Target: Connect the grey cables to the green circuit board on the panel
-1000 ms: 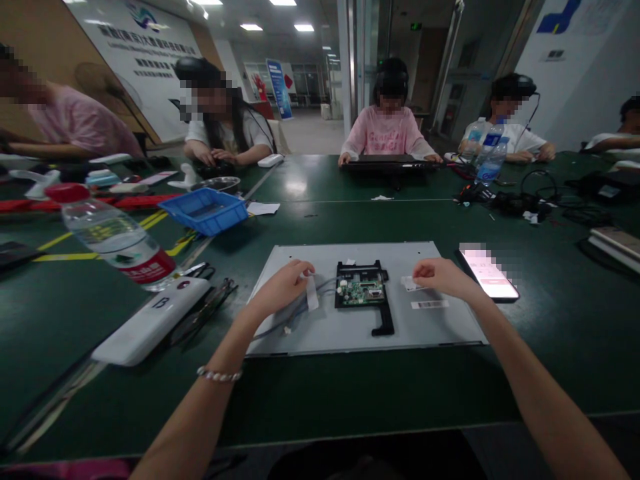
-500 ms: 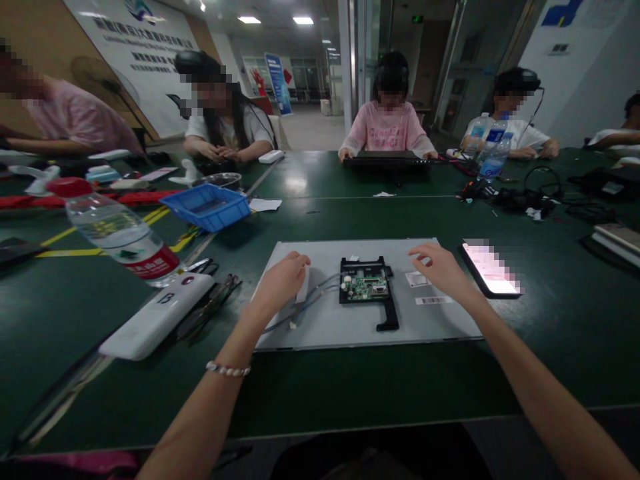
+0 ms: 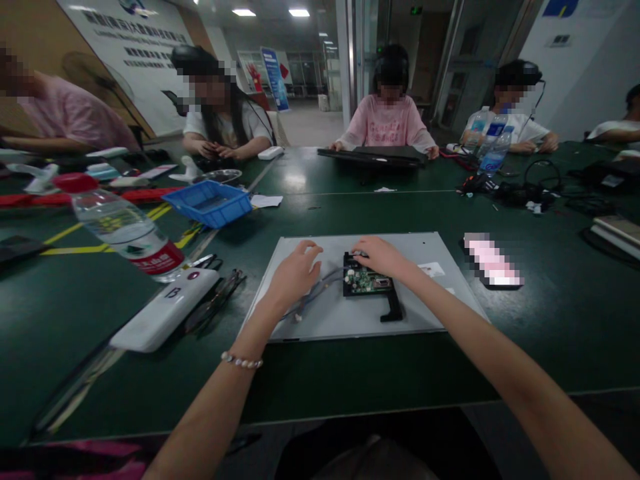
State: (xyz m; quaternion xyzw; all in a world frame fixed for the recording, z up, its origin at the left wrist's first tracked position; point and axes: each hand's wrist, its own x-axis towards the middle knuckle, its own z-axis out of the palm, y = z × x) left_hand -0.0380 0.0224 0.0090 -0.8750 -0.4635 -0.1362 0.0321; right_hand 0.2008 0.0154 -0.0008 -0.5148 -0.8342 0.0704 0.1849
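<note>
A flat grey metal panel point(image 3: 330, 323) lies on the table in front of me. On its middle sits a black plastic bracket point(image 3: 395, 308) with a green circuit board point(image 3: 367, 281) on it. Grey cables point(image 3: 320, 288) run from the board's left side toward my left hand. My left hand point(image 3: 297, 270) is over the panel's left part, fingers bent and apart from the thumb, holding nothing I can see. At the bracket's top edge, my right hand point(image 3: 380, 257) has its fingers drawn together; whatever is between the fingertips is hidden.
To the left are a white power bank point(image 3: 165, 310), glasses point(image 3: 217, 303), a tilted water bottle point(image 3: 125, 230) and a blue bin point(image 3: 210, 203). A lit phone point(image 3: 493, 260) lies right of the panel. Across the table, a person in pink handles a dark flat screen point(image 3: 375, 159).
My right hand has moved left from the panel's right part to the bracket's top edge. My left hand has shifted slightly right and up. Across the table, the dark screen has tilted flatter.
</note>
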